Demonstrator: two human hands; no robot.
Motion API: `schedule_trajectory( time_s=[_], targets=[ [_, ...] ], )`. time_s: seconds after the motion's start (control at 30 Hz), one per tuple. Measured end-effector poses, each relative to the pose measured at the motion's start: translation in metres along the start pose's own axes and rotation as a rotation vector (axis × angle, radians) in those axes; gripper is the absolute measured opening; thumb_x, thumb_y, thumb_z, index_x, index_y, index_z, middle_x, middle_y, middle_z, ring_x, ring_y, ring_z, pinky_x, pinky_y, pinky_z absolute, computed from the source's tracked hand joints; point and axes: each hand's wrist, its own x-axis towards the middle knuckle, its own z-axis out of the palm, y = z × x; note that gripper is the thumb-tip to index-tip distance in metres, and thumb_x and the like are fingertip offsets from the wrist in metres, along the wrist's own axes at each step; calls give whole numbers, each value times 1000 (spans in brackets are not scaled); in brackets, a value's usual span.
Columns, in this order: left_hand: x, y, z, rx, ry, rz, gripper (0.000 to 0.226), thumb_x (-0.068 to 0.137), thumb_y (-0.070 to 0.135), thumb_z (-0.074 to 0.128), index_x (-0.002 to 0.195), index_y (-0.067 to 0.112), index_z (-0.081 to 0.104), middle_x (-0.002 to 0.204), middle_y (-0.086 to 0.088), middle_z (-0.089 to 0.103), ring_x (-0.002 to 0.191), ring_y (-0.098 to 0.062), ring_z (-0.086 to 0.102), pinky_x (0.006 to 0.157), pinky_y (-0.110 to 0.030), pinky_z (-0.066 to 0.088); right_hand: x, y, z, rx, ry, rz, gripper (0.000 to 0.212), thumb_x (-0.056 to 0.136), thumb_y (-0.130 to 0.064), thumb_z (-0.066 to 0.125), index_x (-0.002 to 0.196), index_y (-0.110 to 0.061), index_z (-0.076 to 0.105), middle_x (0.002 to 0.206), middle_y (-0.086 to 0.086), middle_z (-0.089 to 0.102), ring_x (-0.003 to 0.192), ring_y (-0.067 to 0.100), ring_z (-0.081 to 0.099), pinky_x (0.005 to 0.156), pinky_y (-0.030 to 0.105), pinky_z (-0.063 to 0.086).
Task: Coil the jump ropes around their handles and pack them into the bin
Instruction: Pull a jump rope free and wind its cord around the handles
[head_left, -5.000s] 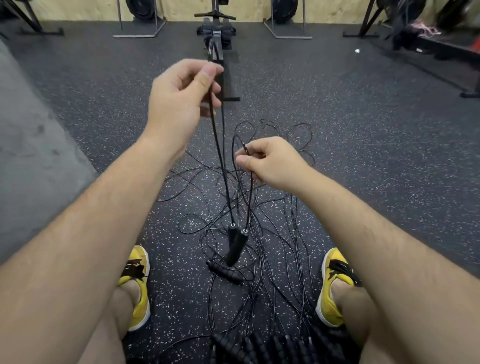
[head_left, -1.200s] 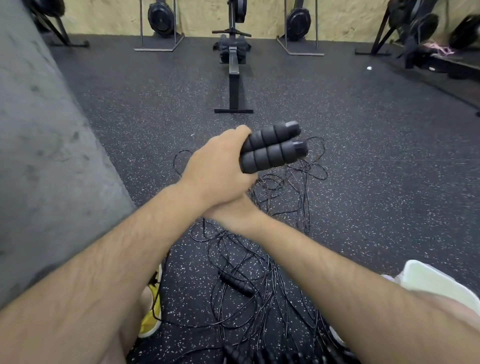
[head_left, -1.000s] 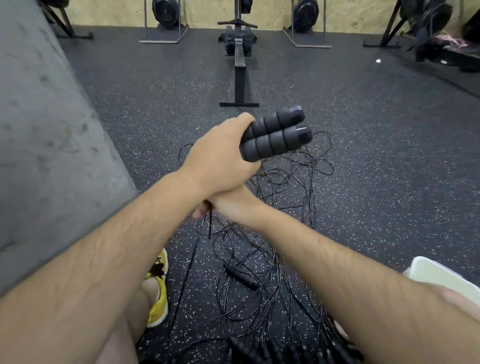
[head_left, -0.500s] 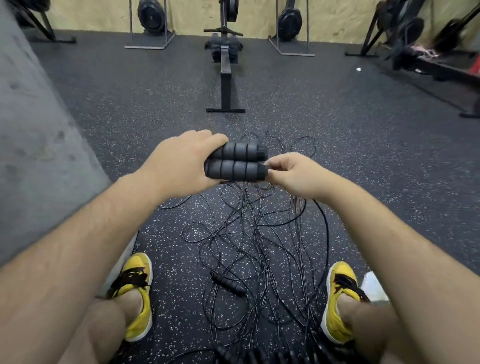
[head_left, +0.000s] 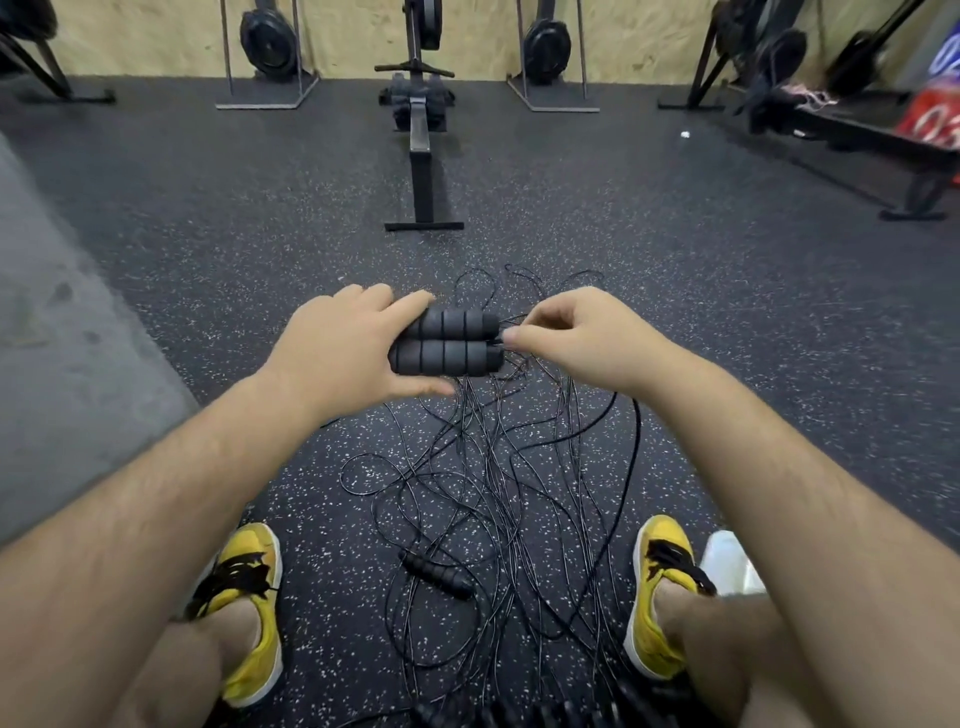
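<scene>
Two black foam handles (head_left: 447, 343) lay side by side and level, held above the speckled floor (head_left: 727, 322) by the left hand (head_left: 343, 348), its grip wrapped round their left ends with the thumb beneath. The right hand (head_left: 576, 338) kept a narrow pinching grip on the thin black cord (head_left: 635, 441) at the handles' right ends. Below, a tangle of ropes (head_left: 493, 499) sprawled between two yellow shoes (head_left: 249, 608), one loose handle (head_left: 436, 571) lying in it.

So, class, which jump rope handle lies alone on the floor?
The slim black handle between the yellow shoes, amid tangled cords; the left hand grips the two foam handles.
</scene>
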Motion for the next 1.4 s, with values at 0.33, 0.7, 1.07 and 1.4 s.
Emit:
schedule_trajectory(
  time_s=[0.33, 0.7, 1.07, 1.4],
  targets=[
    [-4, 13, 16, 74, -32, -40, 121, 61, 103, 18, 148, 23, 44, 105, -6, 64, 91, -31, 63, 66, -38, 51, -3, -10, 14, -279, 95, -15, 39, 74, -64, 74, 95, -32, 71, 83, -15, 65, 86, 12, 61, 77, 30, 51],
    [-7, 14, 15, 76, -31, -37, 125, 59, 103, 15, 156, 26, 32, 110, -5, 63, 97, -29, 63, 69, -37, 50, -2, -25, 26, -297, 120, -25, 24, 78, -43, 77, 98, -30, 71, 100, -8, 69, 96, 16, 61, 84, 32, 51],
    [-12, 17, 19, 41, -1, 89, 81, 68, 97, 35, 109, 32, 61, 80, 5, 54, 77, -26, 59, 60, -32, 42, -2, -18, 2, -295, -22, -292, 16, 98, -22, 57, 104, -23, 71, 95, -12, 65, 89, 5, 54, 79, 23, 40],
    [-6, 20, -5, -174, 213, -28, 77, 70, 90, 49, 118, 31, 61, 87, 4, 55, 84, -24, 54, 71, -39, 50, 15, -4, 60, -18, -89, -14, 21, 96, 0, 47, 84, -16, 50, 71, -10, 47, 75, 11, 47, 50, 5, 34]
  ],
)
